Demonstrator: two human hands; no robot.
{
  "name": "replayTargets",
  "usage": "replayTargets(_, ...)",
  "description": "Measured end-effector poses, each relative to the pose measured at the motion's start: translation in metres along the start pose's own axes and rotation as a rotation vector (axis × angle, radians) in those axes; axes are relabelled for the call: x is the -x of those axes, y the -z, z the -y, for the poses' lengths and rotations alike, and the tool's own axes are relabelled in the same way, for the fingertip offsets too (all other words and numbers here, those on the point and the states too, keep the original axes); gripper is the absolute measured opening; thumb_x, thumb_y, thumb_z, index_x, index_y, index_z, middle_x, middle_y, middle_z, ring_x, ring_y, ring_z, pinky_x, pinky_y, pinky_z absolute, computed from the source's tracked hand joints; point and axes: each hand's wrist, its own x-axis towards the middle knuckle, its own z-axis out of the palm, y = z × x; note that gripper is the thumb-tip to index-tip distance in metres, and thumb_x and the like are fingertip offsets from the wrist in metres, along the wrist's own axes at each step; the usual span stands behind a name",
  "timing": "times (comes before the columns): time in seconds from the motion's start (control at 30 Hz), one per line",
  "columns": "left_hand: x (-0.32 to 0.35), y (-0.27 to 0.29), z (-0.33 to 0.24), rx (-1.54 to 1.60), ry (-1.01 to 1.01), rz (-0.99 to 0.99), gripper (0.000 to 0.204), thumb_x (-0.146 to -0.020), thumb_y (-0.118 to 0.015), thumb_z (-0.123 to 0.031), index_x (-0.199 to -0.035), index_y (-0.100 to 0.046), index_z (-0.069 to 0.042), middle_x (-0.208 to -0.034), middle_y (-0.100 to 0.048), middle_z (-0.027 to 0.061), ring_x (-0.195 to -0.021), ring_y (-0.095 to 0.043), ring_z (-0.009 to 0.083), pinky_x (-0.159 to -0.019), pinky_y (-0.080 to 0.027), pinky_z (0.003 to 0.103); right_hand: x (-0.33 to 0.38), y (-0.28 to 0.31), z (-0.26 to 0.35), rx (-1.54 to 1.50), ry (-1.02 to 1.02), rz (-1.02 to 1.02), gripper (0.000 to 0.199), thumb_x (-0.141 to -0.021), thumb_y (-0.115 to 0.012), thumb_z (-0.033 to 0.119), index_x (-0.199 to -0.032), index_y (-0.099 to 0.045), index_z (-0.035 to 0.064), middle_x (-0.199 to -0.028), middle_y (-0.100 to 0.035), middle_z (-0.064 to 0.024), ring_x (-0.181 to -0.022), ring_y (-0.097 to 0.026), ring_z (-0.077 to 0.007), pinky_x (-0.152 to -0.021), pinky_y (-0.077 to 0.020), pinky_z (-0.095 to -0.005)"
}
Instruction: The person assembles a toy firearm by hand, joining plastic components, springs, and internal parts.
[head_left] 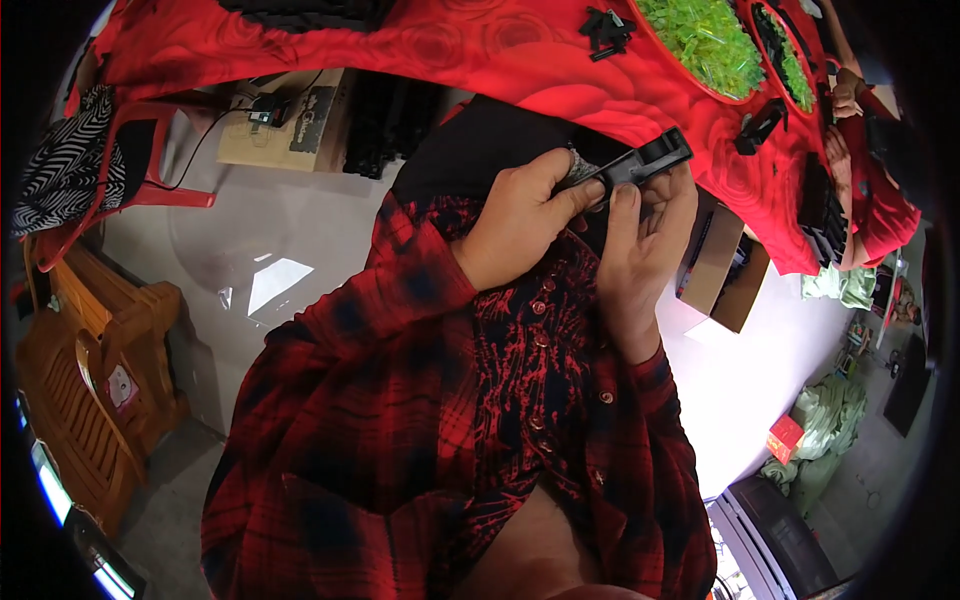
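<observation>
In the head view, you hold a black, oblong plastic part with a rounded section at its far right end (650,160) in front of your body, just off the near edge of the red rose-patterned tablecloth (480,45). Your left hand (522,215) is clamped on the part's left end, thumb on the near side; a greyish patch shows by those fingers, too small to make out. Your right hand (645,245) pinches the other end, its thumb against the near edge and its fingers curled round the right side. The 2 hands are close, with the part bridging them.

The step in hand looks like handling or fitting work on this 1 part, though you cannot tell which from here. The next move seems to call for a steady left grip while the right fingertips turn or press.

Far right on the cloth sit 2 red-rimmed containers of green translucent plastic pieces (705,45), with a cluster of small black plastic pieces (607,33) left of them. Nearer, a loose black plastic piece (760,130) lies on the cloth. A co-worker's hand (838,155) is at the right edge.
</observation>
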Motion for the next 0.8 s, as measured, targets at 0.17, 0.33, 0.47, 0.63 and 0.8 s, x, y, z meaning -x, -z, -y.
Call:
replayTargets(0.17, -0.015, 0.005, 0.013, 0.275, 0.171, 0.225, 0.014, -0.099, -0.059, -0.015, -0.100, -0.055, -0.002, -0.085, -0.058, -0.0011, -0.074, -0.056, 0.0059, -0.063, -0.047, 0.022, -0.010, 0.004, 0.002, -0.132, -0.172, 0.072, 0.049, -0.099, -0.053, 0.005, -0.143, -0.035, -0.0082, -0.115, -0.059, -0.0116, -0.102, -0.057, -0.0133, -0.091, -0.0442, -0.0266)
replayTargets(0.33, -0.019, 0.008, 0.005, 0.356, 0.200, 0.307, 0.010, -0.099, -0.056, -0.011, -0.103, -0.054, -0.002, -0.086, -0.058, -0.0004, -0.077, -0.056, 0.0057, -0.067, -0.047, 0.022, -0.020, 0.012, 0.010, -0.215, -0.272, 0.064, 0.049, -0.099, -0.056, 0.007, -0.142, -0.038, -0.0090, -0.115, -0.061, -0.0112, -0.100, -0.058, -0.0128, -0.089, -0.0455, -0.0262)
replayTargets(0.47, -0.020, 0.019, 0.011, 0.246, 0.196, 0.414, 0.010, -0.097, -0.057, -0.010, -0.102, -0.058, -0.001, -0.085, -0.058, -0.0011, -0.078, -0.054, 0.0052, -0.071, -0.046, 0.022, -0.022, 0.017, 0.006, -0.222, -0.292, 0.029, 0.049, -0.097, -0.060, 0.008, -0.140, -0.042, -0.0093, -0.113, -0.062, -0.0098, -0.099, -0.058, -0.0117, -0.088, -0.0462, -0.0248)
replayTargets(0.63, -0.017, 0.027, 0.005, -0.032, 0.156, 0.411, 0.015, -0.097, -0.059, -0.014, -0.102, -0.062, -0.001, -0.088, -0.059, -0.0023, -0.078, -0.051, 0.0046, -0.071, -0.043, 0.022, -0.024, 0.019, 0.000, -0.204, -0.260, -0.033, 0.055, -0.094, -0.064, 0.010, -0.141, -0.039, -0.0071, -0.100, -0.062, -0.0078, -0.089, -0.058, -0.0112, -0.080, -0.0471, -0.0252)
replayTargets(0.8, -0.018, 0.024, 0.012, 0.068, 0.121, 0.399, 0.016, -0.098, -0.058, -0.017, -0.098, -0.061, -0.001, -0.083, -0.054, -0.0037, -0.078, -0.048, 0.0034, -0.071, -0.042, 0.022, -0.028, 0.024, 0.003, -0.277, -0.275, -0.025, 0.057, -0.092, -0.065, 0.008, -0.140, -0.039, -0.0067, -0.103, -0.063, -0.0080, -0.090, -0.058, -0.0113, -0.081, -0.0470, -0.0250)
